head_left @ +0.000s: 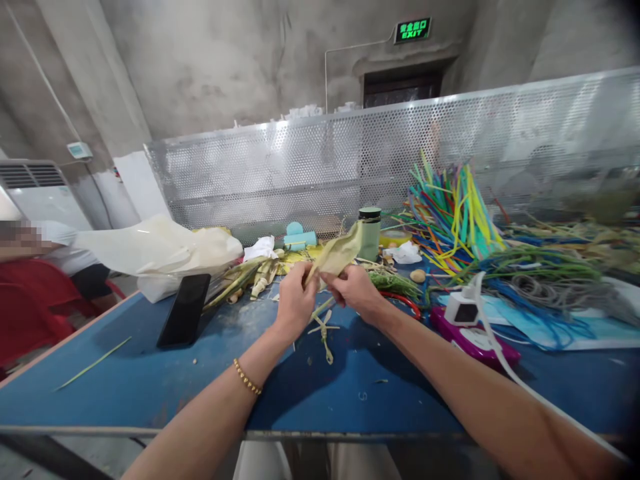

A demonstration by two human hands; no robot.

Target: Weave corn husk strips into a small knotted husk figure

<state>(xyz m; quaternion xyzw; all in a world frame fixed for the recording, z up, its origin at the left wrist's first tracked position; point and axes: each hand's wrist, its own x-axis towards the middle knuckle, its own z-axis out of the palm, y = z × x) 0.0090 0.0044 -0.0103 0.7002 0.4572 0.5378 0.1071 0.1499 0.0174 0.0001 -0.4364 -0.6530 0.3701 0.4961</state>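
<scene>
In mid-frame, the left hand (296,299) and right hand (357,291) pinch a yellowish leaf (340,251) above the tabletop (200,390).

From head height, we look forward and down across a nearby blue table (305,403) toward a perforated metal screen (300,163).

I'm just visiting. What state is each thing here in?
Pale leaf: creased, held up
Left hand: closed on the leaf
Right hand: closed on the leaf
Phone: screen dark
Green flask: upright
White adapter: seated on the purple power strip
Exit sign: lit
</scene>
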